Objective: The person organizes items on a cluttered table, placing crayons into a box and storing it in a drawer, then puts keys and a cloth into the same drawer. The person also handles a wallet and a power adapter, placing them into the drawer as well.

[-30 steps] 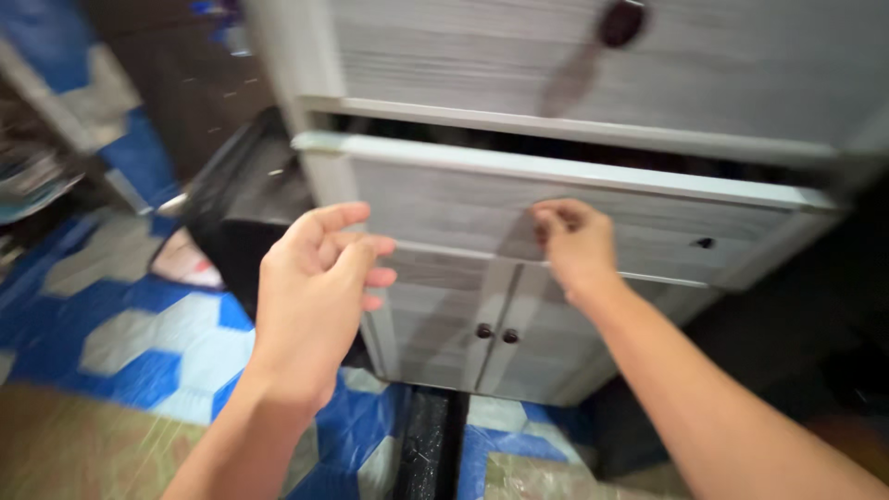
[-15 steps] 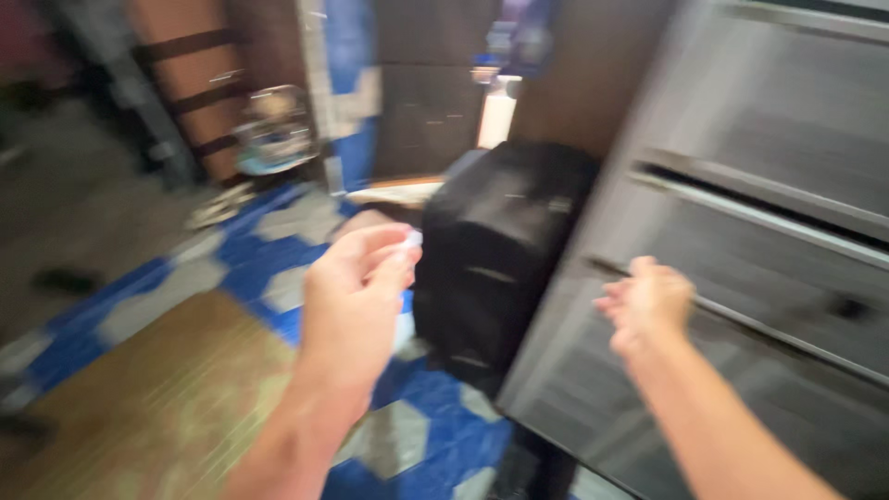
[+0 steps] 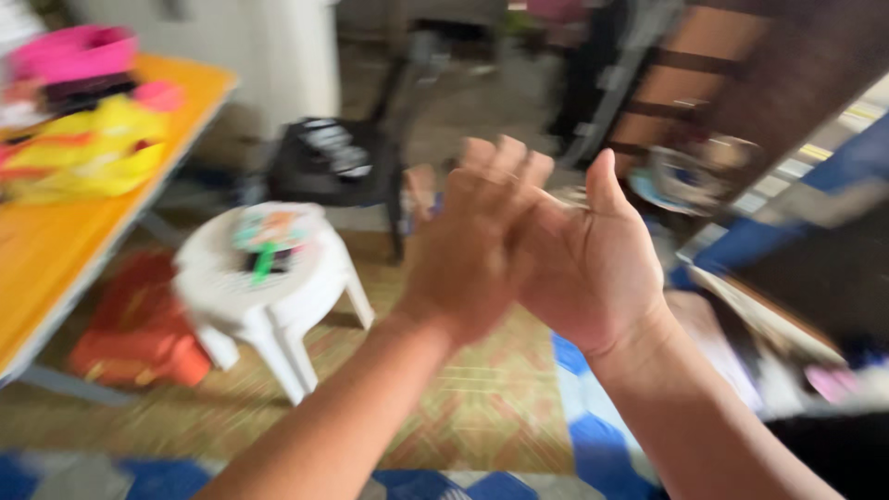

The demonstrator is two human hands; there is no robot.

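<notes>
Your left hand (image 3: 472,245) and your right hand (image 3: 588,264) meet in front of you at the middle of the view, raised above the floor (image 3: 482,407). The left one shows its back to you, fingers together and pointing up and to the right; the right one shows its open palm, thumb standing upright. The left fingers lie across the right palm, so the two are pressed together, flat against each other. Motion blur smears the fingertips, and you cannot tell whether anything small sits between the palms; nothing shows at their edges.

Nearest to your hands, down and to the left, stands a white plastic stool (image 3: 269,287) with a perforated round seat. On that seat lie a few small things, among them a green piece (image 3: 264,261), too blurred to name. Behind the stool, a dark plastic chair (image 3: 338,162) stands on the floor. Along the left edge runs an orange table (image 3: 56,250); on its top lie a yellow cloth or bag (image 3: 88,157) and a pink item (image 3: 69,51) farther back. Under the table, on the floor, rests an orange-red bundle (image 3: 134,338).

The floor below your forearms is a woven tan mat, with blue and white patterned tiles along the bottom and to the right. On the right side, dark furniture (image 3: 824,268) fills the corner, blurred.
</notes>
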